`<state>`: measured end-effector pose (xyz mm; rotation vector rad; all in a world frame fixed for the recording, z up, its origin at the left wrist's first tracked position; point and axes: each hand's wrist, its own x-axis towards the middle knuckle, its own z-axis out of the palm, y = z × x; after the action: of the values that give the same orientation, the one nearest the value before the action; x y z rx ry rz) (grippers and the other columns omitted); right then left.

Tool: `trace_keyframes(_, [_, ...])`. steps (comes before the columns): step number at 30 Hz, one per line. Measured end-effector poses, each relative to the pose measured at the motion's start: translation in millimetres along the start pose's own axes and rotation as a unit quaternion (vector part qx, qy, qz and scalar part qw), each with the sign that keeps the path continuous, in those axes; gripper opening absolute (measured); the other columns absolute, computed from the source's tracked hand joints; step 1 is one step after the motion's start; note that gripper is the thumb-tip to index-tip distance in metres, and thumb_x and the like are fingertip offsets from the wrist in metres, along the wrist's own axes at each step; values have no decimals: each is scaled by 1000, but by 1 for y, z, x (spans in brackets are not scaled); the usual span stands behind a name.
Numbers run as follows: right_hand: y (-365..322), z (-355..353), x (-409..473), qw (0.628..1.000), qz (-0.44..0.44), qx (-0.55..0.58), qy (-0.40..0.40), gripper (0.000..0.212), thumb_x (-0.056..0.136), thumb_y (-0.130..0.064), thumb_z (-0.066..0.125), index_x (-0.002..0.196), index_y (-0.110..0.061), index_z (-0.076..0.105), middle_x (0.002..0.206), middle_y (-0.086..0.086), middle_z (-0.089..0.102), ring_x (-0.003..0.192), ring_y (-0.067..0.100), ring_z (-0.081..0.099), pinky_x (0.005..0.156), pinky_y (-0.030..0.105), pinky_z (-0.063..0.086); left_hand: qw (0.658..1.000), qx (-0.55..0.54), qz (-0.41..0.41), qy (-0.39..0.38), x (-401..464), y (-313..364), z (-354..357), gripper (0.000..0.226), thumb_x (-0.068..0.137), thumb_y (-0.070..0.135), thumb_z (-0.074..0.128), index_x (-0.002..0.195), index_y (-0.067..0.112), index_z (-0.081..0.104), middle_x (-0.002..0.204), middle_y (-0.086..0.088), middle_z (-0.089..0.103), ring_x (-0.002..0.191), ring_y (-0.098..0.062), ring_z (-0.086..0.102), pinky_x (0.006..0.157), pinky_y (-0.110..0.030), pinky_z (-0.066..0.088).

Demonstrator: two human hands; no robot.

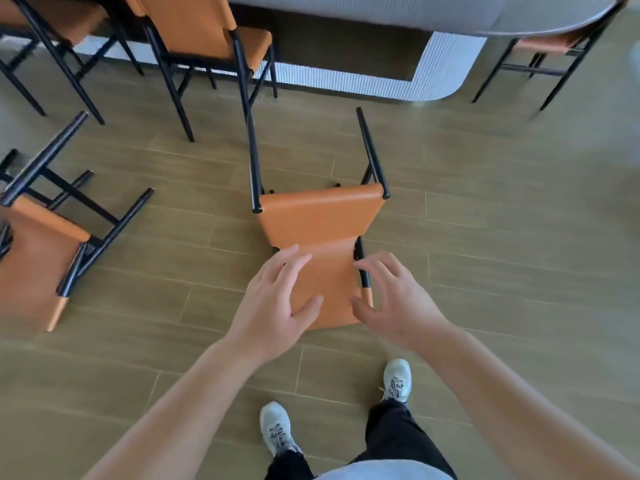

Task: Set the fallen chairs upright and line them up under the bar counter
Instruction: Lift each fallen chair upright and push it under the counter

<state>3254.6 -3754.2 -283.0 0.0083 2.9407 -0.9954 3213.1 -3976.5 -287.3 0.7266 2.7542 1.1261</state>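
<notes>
At floor level, closest to us, our two shoes (pixel 276 427) stand on the wooden floor (pixel 485 237) just behind the fallen chair (pixel 318 216), which lies on its back with its legs pointing toward the counter (pixel 363 79). We judge the step in hand to be taking hold of its backrest before the lift. To do this well, we grip both side edges of the backrest evenly, lift in one arc so the legs pivot down to the floor, and keep our feet back from the frame. Our left hand (pixel 277 292) is spread, fingers nearly straight, over the backrest's left edge; whether it touches cannot be told. Our right hand (pixel 391 292) is released, fingers loosely curved beside the black frame tube at the right edge, holding nothing. Farther left, a second fallen chair (pixel 38 251) lies on the floor. Beyond, two upright chairs (pixel 194 32) stand at the counter.
</notes>
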Motion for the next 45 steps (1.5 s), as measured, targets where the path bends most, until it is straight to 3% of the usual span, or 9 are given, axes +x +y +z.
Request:
trace_keyframes(5, [18, 3, -9, 999, 19, -31, -15, 50, 83, -34, 67, 130, -23, 52, 130, -8, 45, 121, 17, 46, 81, 26, 37, 999, -7, -26, -18, 0, -5, 16, 61, 92, 31, 66, 146, 15, 43, 155, -5, 36, 144, -15, 29, 115, -33, 27])
trace_keyframes(11, [72, -6, -7, 999, 16, -13, -32, 51, 83, -33, 68, 130, -20, 54, 129, -7, 48, 119, 18, 49, 82, 25, 36, 997, -35, -52, -43, 21, 8, 63, 62, 90, 51, 50, 143, 19, 44, 149, 3, 42, 140, -8, 34, 113, -34, 33])
trace_keyframes(15, [121, 3, 3, 997, 20, 5, -75, 51, 84, -41, 62, 132, -27, 48, 129, -15, 43, 117, 10, 44, 81, 23, 34, 995, -30, -81, -48, 37, 1, 100, 54, 90, 49, 52, 139, 27, 43, 145, 6, 45, 115, -7, 53, 106, -19, 34])
trace_keyframes(21, [190, 52, 31, 986, 30, -27, -162, 54, 87, -43, 55, 136, -26, 41, 132, -13, 39, 121, 14, 42, 86, 29, 41, 988, -22, -140, -64, 59, -47, 165, 57, 89, 47, 54, 140, 26, 43, 144, 11, 42, 119, 15, 38, 98, -27, 41])
trace_keyframes(23, [215, 75, 38, 984, 46, -34, -169, 53, 88, -42, 54, 136, -25, 41, 134, -12, 39, 123, 14, 41, 88, 29, 41, 986, -16, -141, -92, 62, -72, 190, 55, 91, 39, 60, 141, 23, 44, 145, 9, 42, 132, -1, 37, 100, -34, 45])
trace_keyframes(25, [241, 105, 43, 983, 60, -38, -169, 52, 87, -41, 54, 135, -24, 43, 134, -10, 40, 124, 16, 42, 89, 29, 42, 984, 13, -130, -118, 66, -103, 220, 54, 92, 34, 62, 141, 19, 45, 146, 4, 43, 136, -10, 37, 104, -32, 40])
trace_keyframes(28, [280, 156, 50, 982, 67, -50, -171, 49, 86, -41, 50, 131, -27, 40, 133, -11, 39, 120, 17, 43, 89, 32, 42, 981, 43, -132, -138, 72, -152, 271, 54, 92, 33, 63, 141, 17, 46, 148, 1, 42, 138, -15, 38, 107, -32, 35])
trace_keyframes(34, [368, 290, 71, 972, 78, -86, -206, 49, 88, -36, 53, 134, -24, 40, 136, -9, 36, 121, 18, 41, 95, 35, 42, 969, 60, -180, -159, 67, -266, 390, 52, 95, 35, 58, 142, 21, 43, 150, 4, 38, 130, -19, 45, 104, -38, 41])
trace_keyframes(45, [531, 514, 98, 945, 54, -195, -256, 47, 89, -29, 49, 134, -19, 40, 141, 0, 32, 128, 21, 36, 95, 35, 39, 939, 119, -216, -240, 19, -473, 587, 54, 95, 38, 50, 145, 24, 37, 152, 3, 32, 129, -21, 45, 105, -38, 38])
